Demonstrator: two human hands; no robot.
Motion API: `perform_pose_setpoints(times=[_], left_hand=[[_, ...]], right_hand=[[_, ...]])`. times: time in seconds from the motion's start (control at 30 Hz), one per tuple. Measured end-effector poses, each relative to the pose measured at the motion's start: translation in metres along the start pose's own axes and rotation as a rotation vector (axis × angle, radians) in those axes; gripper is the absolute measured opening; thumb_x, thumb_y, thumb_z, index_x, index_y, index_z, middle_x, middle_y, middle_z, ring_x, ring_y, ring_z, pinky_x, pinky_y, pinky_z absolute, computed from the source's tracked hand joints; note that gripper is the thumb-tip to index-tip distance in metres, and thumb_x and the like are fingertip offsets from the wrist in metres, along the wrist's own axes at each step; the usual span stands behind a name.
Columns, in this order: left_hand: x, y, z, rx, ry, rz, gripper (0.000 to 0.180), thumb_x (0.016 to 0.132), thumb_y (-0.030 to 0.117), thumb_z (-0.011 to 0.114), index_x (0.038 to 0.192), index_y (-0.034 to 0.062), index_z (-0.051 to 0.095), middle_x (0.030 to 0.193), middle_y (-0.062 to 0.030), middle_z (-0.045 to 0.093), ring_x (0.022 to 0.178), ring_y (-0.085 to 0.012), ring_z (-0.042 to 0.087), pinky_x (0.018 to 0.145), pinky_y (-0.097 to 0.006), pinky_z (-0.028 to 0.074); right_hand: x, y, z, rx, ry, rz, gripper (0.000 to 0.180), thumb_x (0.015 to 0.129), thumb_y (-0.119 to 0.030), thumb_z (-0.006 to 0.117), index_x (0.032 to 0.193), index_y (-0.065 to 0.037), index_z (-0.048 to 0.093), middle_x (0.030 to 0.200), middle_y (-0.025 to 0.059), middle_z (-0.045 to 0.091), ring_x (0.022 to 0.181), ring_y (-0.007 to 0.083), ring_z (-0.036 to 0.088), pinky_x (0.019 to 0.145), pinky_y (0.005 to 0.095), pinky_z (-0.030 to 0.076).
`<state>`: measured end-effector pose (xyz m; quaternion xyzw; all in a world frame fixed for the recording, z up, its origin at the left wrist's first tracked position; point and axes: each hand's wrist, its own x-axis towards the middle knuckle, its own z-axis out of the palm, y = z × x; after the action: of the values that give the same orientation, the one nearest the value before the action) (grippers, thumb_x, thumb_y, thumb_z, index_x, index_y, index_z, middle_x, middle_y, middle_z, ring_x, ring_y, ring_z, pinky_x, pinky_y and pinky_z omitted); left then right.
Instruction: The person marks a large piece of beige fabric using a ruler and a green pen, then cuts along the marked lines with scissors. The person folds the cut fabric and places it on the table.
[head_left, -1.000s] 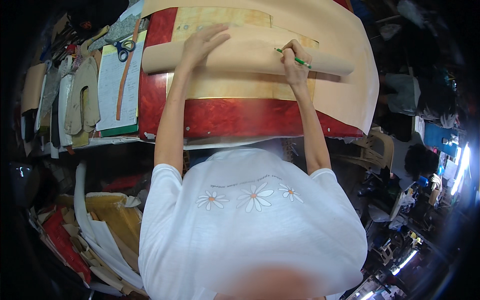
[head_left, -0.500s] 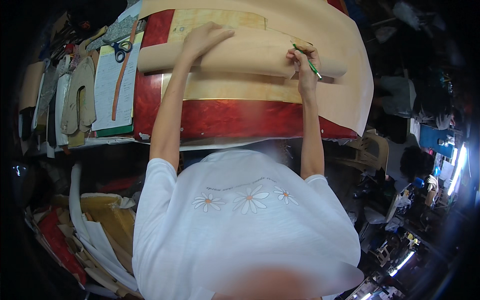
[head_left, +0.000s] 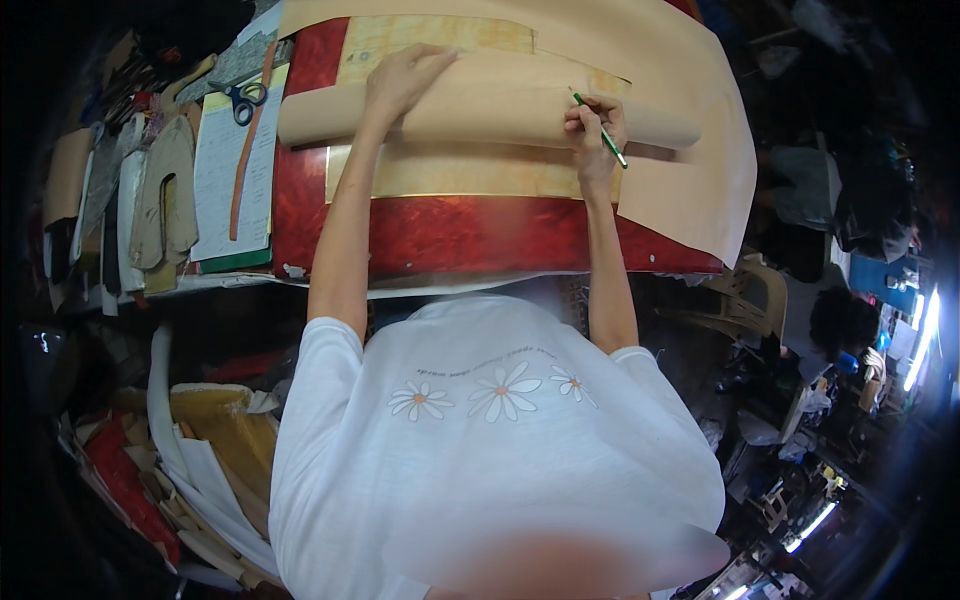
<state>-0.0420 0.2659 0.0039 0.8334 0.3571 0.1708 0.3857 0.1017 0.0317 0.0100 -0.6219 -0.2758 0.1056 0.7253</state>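
A large tan sheet point(head_left: 690, 200), leather or heavy paper, covers the far right of the worktop. Its near part curls into a long roll point(head_left: 490, 112) running left to right. My left hand point(head_left: 408, 80) rests on the left part of this roll, fingers stretched out and pointing right. My right hand point(head_left: 600, 120) pinches a slim green pencil point(head_left: 616, 150) at the roll's right part; its upper tip points up and left. Beneath the roll shows a yellowish, wood-toned panel point(head_left: 460, 172) with gold-coloured edging. Whether the pencil touches the roll I cannot tell.
The worktop has a red marbled surface point(head_left: 450, 235). To the left are scissors point(head_left: 240, 98), a brown strip point(head_left: 240, 185), a handwritten sheet point(head_left: 215, 170) and grey-beige templates point(head_left: 165, 205). A beige plastic chair point(head_left: 750, 290) stands at right. Scraps point(head_left: 190, 480) pile up below left.
My right hand has shifted left along the roll with the pencil. My left hand stays on the roll, nearly in place.
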Motion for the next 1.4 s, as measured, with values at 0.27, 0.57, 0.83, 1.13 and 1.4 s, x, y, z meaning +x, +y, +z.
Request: perform_pose_setpoints(times=[0.27, 0.57, 0.83, 1.13, 1.4], left_hand=[[0.003, -0.008, 0.004, 0.005, 0.079, 0.041, 0.048, 0.088, 0.057, 0.051, 0.107, 0.0177, 0.07, 0.092, -0.0103, 0.071, 0.087, -0.0263, 0.067, 0.077, -0.034, 0.05], [-0.002, -0.003, 0.001, 0.006, 0.058, 0.025, 0.046, 0.09, 0.049, 0.046, 0.107, 0.0136, 0.069, 0.095, -0.0102, 0.07, 0.088, -0.0288, 0.066, 0.079, -0.036, 0.048], [0.003, -0.013, 0.006, -0.006, 0.044, 0.017, 0.044, 0.092, 0.049, 0.042, 0.109, 0.0174, 0.068, 0.097, -0.0089, 0.07, 0.092, -0.028, 0.065, 0.081, -0.036, 0.047], [0.006, -0.017, 0.009, 0.069, 0.09, 0.025, 0.044, 0.093, 0.053, 0.044, 0.11, 0.0214, 0.069, 0.099, -0.0073, 0.071, 0.093, -0.0232, 0.067, 0.082, -0.032, 0.049], [0.005, -0.017, 0.008, -0.004, 0.07, 0.008, 0.045, 0.091, 0.055, 0.047, 0.109, 0.0215, 0.071, 0.096, -0.0056, 0.071, 0.089, -0.0213, 0.066, 0.079, -0.03, 0.048]], right_hand=[[-0.004, 0.001, 0.002, 0.096, 0.036, 0.025, 0.01, 0.09, -0.004, 0.053, 0.098, 0.001, 0.053, 0.078, 0.0084, 0.061, 0.062, 0.0094, 0.055, 0.062, 0.0224, 0.048], [-0.007, 0.005, 0.003, 0.031, 0.041, -0.019, 0.009, 0.092, -0.003, 0.051, 0.1, 0.001, 0.053, 0.076, 0.0086, 0.063, 0.062, 0.0095, 0.058, 0.06, 0.0221, 0.049], [-0.005, 0.005, 0.001, 0.069, 0.033, 0.024, 0.007, 0.092, -0.006, 0.053, 0.097, -0.001, 0.053, 0.077, 0.0071, 0.061, 0.062, 0.0083, 0.056, 0.06, 0.0216, 0.049], [-0.009, 0.002, 0.005, 0.016, 0.076, 0.042, 0.007, 0.092, -0.005, 0.053, 0.097, 0.0, 0.054, 0.077, 0.0066, 0.062, 0.061, 0.0074, 0.055, 0.06, 0.0207, 0.048], [-0.008, 0.007, 0.005, 0.025, 0.101, -0.06, 0.01, 0.089, -0.005, 0.057, 0.096, 0.001, 0.056, 0.071, 0.0069, 0.063, 0.058, 0.0069, 0.057, 0.054, 0.0204, 0.047]])
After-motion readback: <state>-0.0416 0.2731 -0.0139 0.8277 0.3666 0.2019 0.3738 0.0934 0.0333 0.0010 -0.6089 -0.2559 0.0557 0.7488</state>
